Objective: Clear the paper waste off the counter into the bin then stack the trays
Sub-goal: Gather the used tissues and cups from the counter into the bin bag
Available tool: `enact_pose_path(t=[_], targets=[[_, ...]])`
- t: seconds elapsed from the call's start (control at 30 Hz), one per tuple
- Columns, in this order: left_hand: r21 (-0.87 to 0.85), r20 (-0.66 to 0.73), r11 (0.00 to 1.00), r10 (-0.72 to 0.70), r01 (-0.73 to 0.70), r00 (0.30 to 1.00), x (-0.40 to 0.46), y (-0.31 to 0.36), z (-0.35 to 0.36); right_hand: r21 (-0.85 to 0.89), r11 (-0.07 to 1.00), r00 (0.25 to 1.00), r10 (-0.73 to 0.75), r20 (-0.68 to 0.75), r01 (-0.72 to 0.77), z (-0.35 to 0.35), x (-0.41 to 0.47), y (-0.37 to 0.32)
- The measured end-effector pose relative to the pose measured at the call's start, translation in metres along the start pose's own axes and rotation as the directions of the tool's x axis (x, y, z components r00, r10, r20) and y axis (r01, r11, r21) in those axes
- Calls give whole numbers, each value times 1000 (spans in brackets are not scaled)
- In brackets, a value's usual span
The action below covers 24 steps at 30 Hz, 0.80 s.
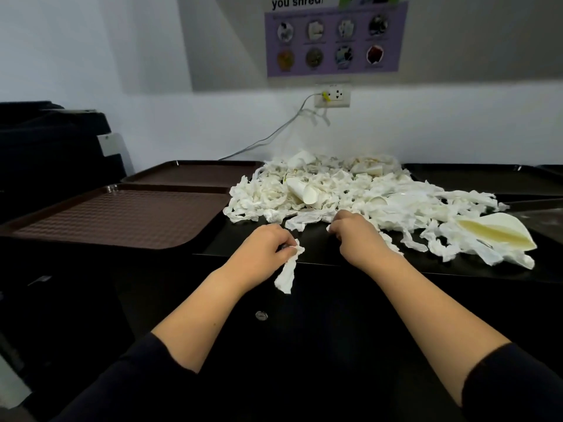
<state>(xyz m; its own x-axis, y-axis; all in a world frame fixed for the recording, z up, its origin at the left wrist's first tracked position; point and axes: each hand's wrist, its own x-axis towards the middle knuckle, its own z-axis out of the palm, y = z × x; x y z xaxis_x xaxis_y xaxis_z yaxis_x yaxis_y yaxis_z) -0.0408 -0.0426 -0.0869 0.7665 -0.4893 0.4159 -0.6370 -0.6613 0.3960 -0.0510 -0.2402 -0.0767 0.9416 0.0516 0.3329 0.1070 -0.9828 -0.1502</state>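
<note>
left grip point(264, 245) pinching, right grip point(355, 229) seemingly curled

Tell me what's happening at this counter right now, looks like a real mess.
A person is clearing paper waste off a black counter. The left hand pinches a crumpled strip of tissue hanging over the front edge, while the right hand grips another scrap at the edge of the big pile of tissue and paper cups. Most of the pile is still on the counter. Two brown trays lie side by side to the left, not yet stacked.

Two trays point(122, 214) lie left of the paper waste point(350, 196).
</note>
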Motion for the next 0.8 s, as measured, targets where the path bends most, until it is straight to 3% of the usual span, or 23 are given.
enact_pose_path(t=[0.2, 0.33, 0.57, 0.7, 0.8], targets=[[6, -47, 998, -59, 59, 997, 8, -2, 3, 191, 980, 991, -39, -130, 64, -3, 19, 9], [-3, -211, 997, -70, 71, 975, 9, -7, 5, 479, 872, 954, 49, -295, 103, -14, 26, 3], [-50, -481, 998, -45, 24, 876, 7, -13, -18, 732, 658, 940, 107, -324, 177, -44, 50, -24], [-22, -592, 1000, -18, 6, 806, -3, -19, -45, 881, 452, 965, 134, -225, 143, -57, 63, -58], [-69, -633, 997, -75, 41, 770, -18, -27, -66, 940, 316, 983, 85, -161, 127, -57, 66, -91]])
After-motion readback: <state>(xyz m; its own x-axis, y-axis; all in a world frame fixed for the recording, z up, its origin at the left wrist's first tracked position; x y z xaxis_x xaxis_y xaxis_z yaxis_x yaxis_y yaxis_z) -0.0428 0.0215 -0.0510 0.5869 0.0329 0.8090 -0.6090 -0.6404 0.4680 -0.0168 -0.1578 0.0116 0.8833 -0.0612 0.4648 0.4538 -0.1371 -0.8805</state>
